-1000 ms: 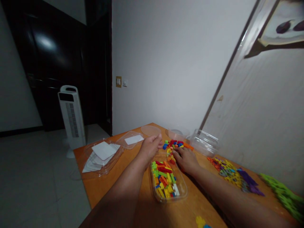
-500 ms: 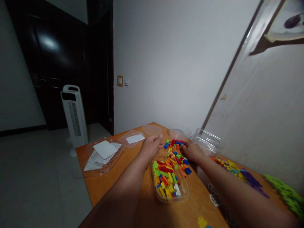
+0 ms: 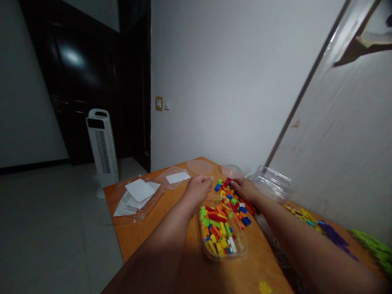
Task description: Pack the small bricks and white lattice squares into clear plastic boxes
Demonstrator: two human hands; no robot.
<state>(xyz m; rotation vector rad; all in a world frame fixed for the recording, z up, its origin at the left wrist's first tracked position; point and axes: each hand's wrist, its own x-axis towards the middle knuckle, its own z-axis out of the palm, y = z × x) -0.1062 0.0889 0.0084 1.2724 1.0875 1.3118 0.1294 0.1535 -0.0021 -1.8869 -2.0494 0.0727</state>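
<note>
Nearest, the clear tub (image 3: 244,246) of toy bricks (image 3: 215,229) stands on the worktop (image 3: 137,234) between the forearms; a bumped rim could tip or slide it. Just beyond, loose blocks (image 3: 235,201) spread close to the worktop's right edge, so a wide sweep could spill some into the dark gap (image 3: 284,256). The left hand's (image 3: 199,188) fingers curl beside the pile, whether around anything I cannot tell. The right hand's (image 3: 246,189) fingers bend onto the farther blocks, their grip hidden; hasty dragging could scatter them.

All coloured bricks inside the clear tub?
No, many loose bricks lie on the table outside the tub, by the right hand.
</note>
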